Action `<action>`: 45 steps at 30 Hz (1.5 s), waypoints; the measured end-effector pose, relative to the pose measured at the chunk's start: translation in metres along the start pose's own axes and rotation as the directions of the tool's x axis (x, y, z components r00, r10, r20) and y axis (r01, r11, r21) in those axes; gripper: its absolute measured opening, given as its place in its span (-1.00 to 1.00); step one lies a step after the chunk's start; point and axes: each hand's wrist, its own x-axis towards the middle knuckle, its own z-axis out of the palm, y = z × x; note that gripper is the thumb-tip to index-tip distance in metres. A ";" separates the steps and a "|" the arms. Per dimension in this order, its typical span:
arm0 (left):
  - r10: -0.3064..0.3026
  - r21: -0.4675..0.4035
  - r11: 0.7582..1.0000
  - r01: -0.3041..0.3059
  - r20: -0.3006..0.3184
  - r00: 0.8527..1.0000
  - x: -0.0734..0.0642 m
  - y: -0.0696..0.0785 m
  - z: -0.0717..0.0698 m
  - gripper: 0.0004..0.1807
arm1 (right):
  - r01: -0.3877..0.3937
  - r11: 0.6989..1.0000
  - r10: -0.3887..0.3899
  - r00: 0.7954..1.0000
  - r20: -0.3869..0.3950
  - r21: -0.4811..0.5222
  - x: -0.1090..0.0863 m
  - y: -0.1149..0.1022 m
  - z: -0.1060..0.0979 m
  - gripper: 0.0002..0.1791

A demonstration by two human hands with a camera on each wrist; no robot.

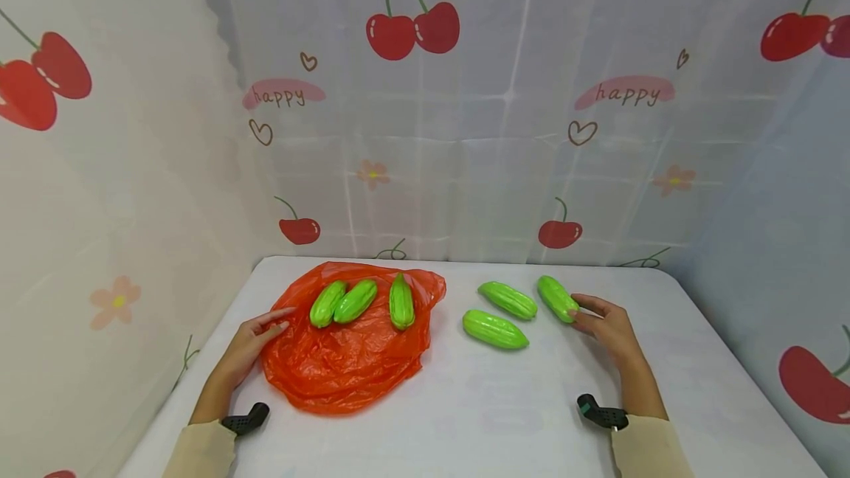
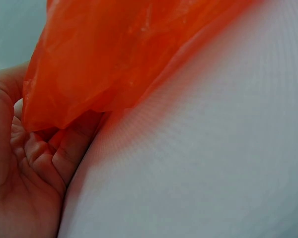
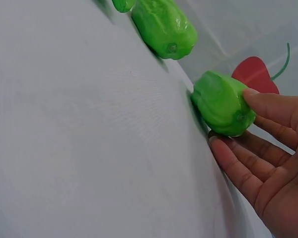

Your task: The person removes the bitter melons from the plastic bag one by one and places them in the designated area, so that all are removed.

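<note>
My right hand pinches the near end of a bright green ridged gourd on the table. In the right wrist view, the thumb lies on one side of this gourd and fingers reach around the other. Two similar gourds, a rear one and a front one, lie to its left. At the left, a crumpled red plastic bag lies spread out with three more gourds on top. My left hand touches the bag's left edge with thumb and index finger apart; the bag partly hides its fingers in the wrist view.
The white table has rounded back corners. A curtain printed with cherries, hearts and flowers stands behind it and along both sides. Black wrist devices sit at both sleeve cuffs.
</note>
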 end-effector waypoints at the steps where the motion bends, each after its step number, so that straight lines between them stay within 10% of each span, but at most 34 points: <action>1: 0.001 0.000 1.000 -0.001 0.000 1.000 0.000 0.000 0.000 -0.44 | -0.003 1.000 0.003 1.000 0.005 -0.002 -0.001 0.000 0.000 -0.34; 23: 0.011 0.020 1.000 -0.011 -0.005 1.000 -0.001 0.000 0.001 -0.45 | 0.021 0.991 -0.011 0.997 0.077 -0.136 -0.007 -0.007 -0.005 -0.30; 45: 0.008 0.013 1.000 -0.008 0.003 1.000 0.001 -0.001 -0.001 -0.44 | 0.106 0.958 -0.133 0.987 -0.088 -0.267 -0.017 -0.049 -0.014 -0.38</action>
